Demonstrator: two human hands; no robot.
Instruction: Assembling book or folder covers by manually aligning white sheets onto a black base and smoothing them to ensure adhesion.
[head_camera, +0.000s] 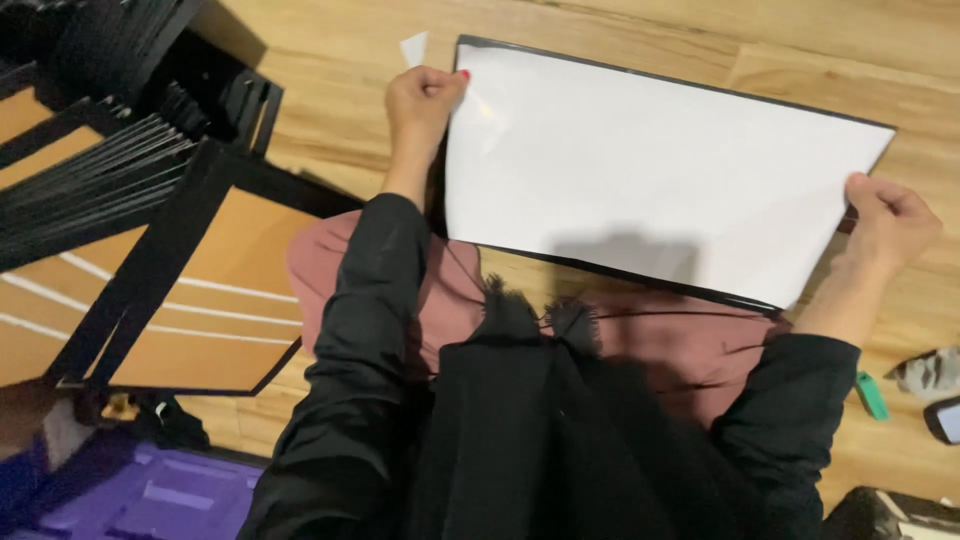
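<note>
While seated on the wood floor (620, 30), holding a white sheet (650, 160).
Left hand (425, 100) pinches its top corner, right hand (885, 225) grips the far edge.

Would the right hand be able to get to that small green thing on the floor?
Probably yes: the green thing lies on bare floor beside the right arm, nothing covering it. But the right hand grips the white sheet and must let go first.

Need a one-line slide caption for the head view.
Left hand and right hand hold a white sheet with black backing over a wood floor, black frames stacked alongside.
</note>
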